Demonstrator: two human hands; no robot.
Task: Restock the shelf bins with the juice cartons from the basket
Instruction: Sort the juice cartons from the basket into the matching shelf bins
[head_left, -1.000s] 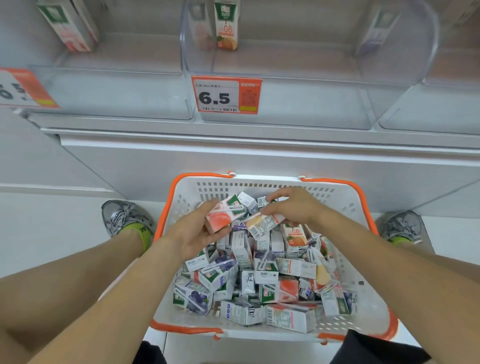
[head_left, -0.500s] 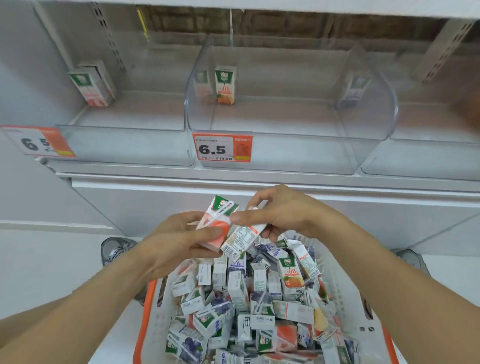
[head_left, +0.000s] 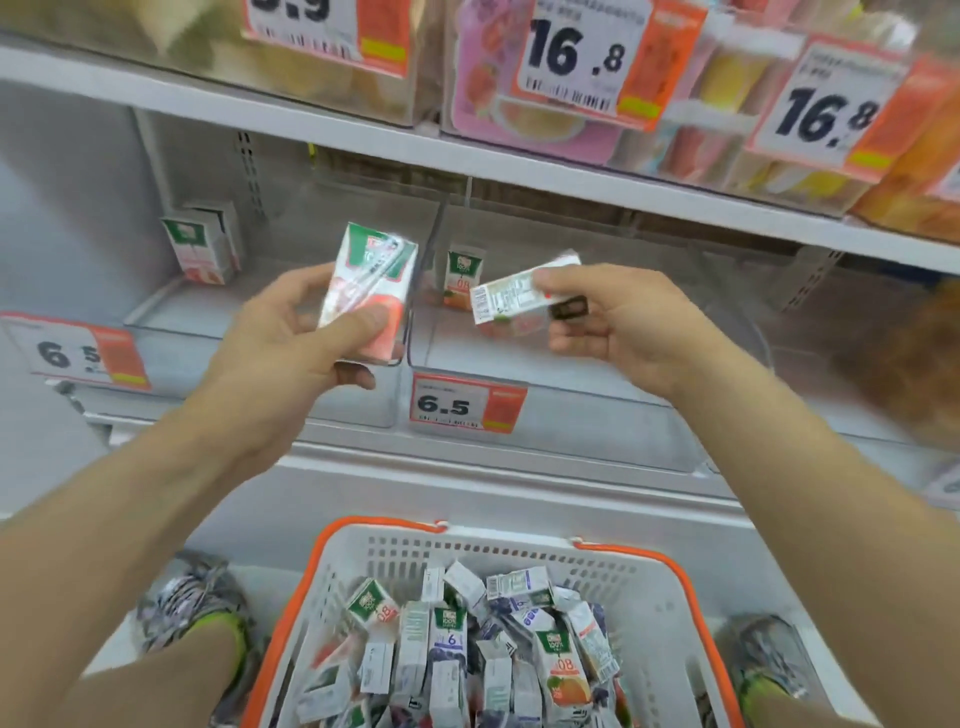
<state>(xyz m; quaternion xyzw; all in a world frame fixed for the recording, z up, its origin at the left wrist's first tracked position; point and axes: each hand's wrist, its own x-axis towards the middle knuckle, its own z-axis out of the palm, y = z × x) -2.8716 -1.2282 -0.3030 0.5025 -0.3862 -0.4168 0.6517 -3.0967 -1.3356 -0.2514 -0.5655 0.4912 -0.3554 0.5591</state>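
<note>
The left hand (head_left: 291, 338) grips a small red-and-green cardboard juice carton (head_left: 366, 299) upright, thumb across its face; the right hand (head_left: 618, 322) pinches a second small carton, white label side up (head_left: 511, 299), lying level. Both are raised before the clear plastic shelf bins (head_left: 597, 364). Best to match each flavour to its bin and stand it label-forward at the back. The left bin holds two red cartons (head_left: 202, 249), the middle one orange carton (head_left: 464, 278). The white plastic basket with orange rim (head_left: 654, 597) below holds many mixed cartons.

Bright, even light — motion blur at edges, wide-angle warp, few shadows.
</note>
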